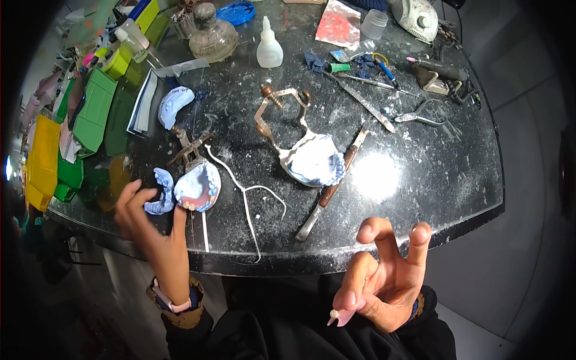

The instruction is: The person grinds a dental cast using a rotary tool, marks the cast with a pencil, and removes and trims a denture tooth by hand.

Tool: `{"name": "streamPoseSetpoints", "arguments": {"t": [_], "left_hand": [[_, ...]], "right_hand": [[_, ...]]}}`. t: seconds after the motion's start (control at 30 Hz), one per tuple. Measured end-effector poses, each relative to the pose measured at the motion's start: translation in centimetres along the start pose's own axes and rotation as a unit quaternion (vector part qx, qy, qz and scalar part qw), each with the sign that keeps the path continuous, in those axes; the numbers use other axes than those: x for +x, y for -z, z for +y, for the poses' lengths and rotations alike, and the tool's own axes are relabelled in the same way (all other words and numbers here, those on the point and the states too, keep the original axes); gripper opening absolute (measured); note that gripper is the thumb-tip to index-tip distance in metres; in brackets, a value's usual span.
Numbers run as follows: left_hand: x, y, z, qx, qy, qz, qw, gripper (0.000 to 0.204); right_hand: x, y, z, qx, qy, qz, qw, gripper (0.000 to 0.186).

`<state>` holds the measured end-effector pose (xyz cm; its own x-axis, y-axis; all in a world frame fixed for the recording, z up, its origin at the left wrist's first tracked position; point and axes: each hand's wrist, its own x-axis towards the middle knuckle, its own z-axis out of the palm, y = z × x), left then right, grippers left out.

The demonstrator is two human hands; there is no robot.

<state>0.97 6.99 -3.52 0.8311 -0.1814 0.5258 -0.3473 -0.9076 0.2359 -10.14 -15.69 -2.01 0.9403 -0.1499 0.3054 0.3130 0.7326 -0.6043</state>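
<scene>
Head view, the only feed I have: at the lower right, the person's right hand (390, 282) is turned palm up, thumb and index pinched together on a small pink piece (342, 317) that carries one white tooth. The other fingers curl loosely around nothing. Gripping by the edge suits something this thin, I judge, and leaves the tooth uncovered. The piece is held in front of the desk (444, 186), clear of its edge.

The left hand (157, 231) is slightly blurred, its fingers spread wide with no grip that I can see. The thumb tip meets the front of a blue-and-white tooth model (193, 178) with a pink band, probably steadying it; whether it presses, I can't tell. The other fingers are by a blue horseshoe-shaped piece (167, 191), just beside that model.

A second tooth model (315, 157) sits mid-desk, its metal frame (259, 117) folded back, which seems to keep the teeth exposed. A wooden-handled knife (329, 196) lies alongside, likely for easy reach.

As for writing, dark handwritten marks run along the upper-left blue model (176, 108); I leave them unquoted. I see no readable label on the dropper bottle (269, 53).
</scene>
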Motion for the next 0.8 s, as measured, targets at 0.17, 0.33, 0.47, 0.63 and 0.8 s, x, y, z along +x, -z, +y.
{"name": "streamPoseSetpoints", "arguments": {"t": [0.17, 0.33, 0.47, 0.63, 0.8], "left_hand": [[-2.9, 2.5, 4.5, -0.208, -0.027, 0.141, 0.967, 0.024], [-1.5, 3.3, 9.1, -0.568, -0.062, -0.115, 0.812, 0.054], [-2.1, 2.0, 10.4, -0.621, -0.062, -0.15, 0.767, 0.031], [-2.5, 1.5, 10.3, -0.602, -0.054, -0.082, 0.792, 0.027], [-4.4, 0.7, 10.0, -0.567, -0.08, 0.007, 0.82, 0.023]], "right_hand": [[0.8, 1.1, -0.5, -0.096, -0.034, -0.029, 0.994, 0.101], [1.0, 0.3, -0.9, -0.158, -0.022, -0.002, 0.987, 0.104], [1.0, 1.1, -0.3, -0.18, 0.058, -0.055, 0.98, 0.105], [1.7, 2.4, 0.2, -0.258, 0.146, -0.108, 0.949, 0.103], [1.3, 0.6, 0.1, -0.228, 0.155, -0.007, 0.961, 0.08]]}}
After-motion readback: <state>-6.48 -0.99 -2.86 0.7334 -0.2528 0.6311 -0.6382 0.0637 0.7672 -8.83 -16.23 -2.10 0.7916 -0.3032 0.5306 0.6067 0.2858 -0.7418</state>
